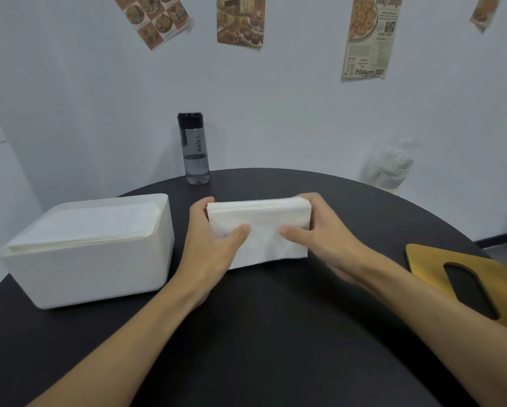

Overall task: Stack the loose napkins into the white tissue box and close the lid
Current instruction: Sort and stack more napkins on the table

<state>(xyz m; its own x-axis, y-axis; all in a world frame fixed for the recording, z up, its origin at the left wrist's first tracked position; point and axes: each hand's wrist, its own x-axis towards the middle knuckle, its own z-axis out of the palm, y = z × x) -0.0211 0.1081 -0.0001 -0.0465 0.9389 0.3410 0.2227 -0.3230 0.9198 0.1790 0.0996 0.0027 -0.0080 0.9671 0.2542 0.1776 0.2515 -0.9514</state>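
Table (pixel 261 333) first: dark and round, with the box (pixel 93 274) on its left side, open and already packed with napkins (pixel 85 227) almost to the rim. The lid (pixel 428 259) lies well apart at the right edge. Between them is a stack (pixel 261 224), with the left hand (pixel 214 245) and right hand (pixel 325 230) each gripping one end, thumbs on top.

Room is my main worry. This stack may rise over the rim, and then the lid would not seat. Its lower sheets sag forward, and a slack grip could let them slide out on the way across. The bottle (pixel 194 148) behind looks out of harm's way.
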